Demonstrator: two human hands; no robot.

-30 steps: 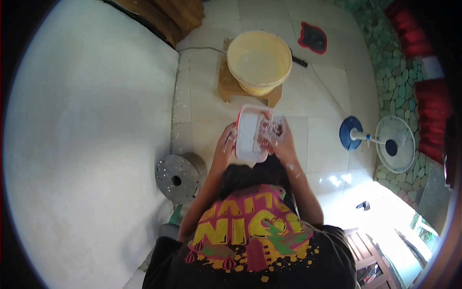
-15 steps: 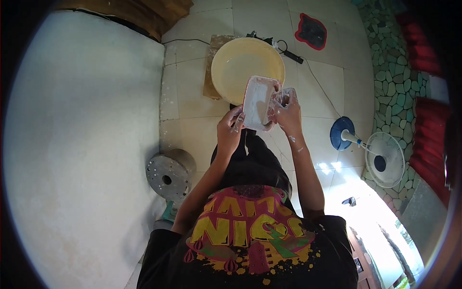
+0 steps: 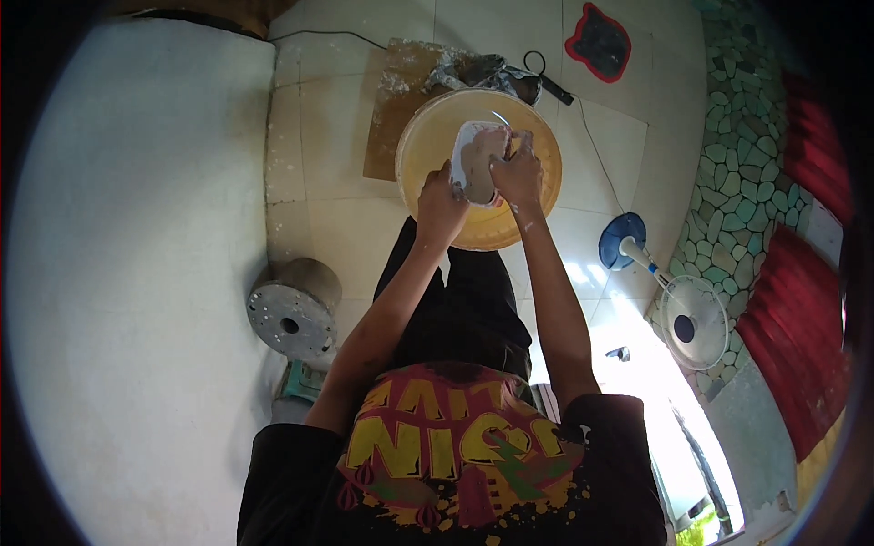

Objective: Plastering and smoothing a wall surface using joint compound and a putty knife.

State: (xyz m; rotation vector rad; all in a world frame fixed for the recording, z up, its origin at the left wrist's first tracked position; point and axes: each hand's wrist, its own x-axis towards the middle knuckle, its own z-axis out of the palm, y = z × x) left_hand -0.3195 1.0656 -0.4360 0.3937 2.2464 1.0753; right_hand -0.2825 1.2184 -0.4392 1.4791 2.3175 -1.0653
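A small rectangular tub (image 3: 472,156), white and pinkish-red with pale smears, is held over the large round yellowish basin (image 3: 408,173). A grey-beige area shows inside the tub; I cannot tell whether it is liquid or wet residue. My left hand (image 3: 441,205) grips the tub's near left side, its fingers partly hidden. On the right side, my right hand (image 3: 517,175) is closed on the tub's edge, with pale residue on its fingers. The basin holds a shallow, cloudy-looking content beneath.
A stained brown board (image 3: 384,136) lies under the basin's far left, with crumpled dark and silvery material (image 3: 492,75) behind. A black power strip (image 3: 557,91) trails a cord to a standing fan (image 3: 694,320). A grey drum (image 3: 289,320) sits by the white wall (image 3: 146,273).
Both hands have carried the tub away from my body, from the basin's near edge to over its middle. The tub's inside now looks darker. My view has shifted too.
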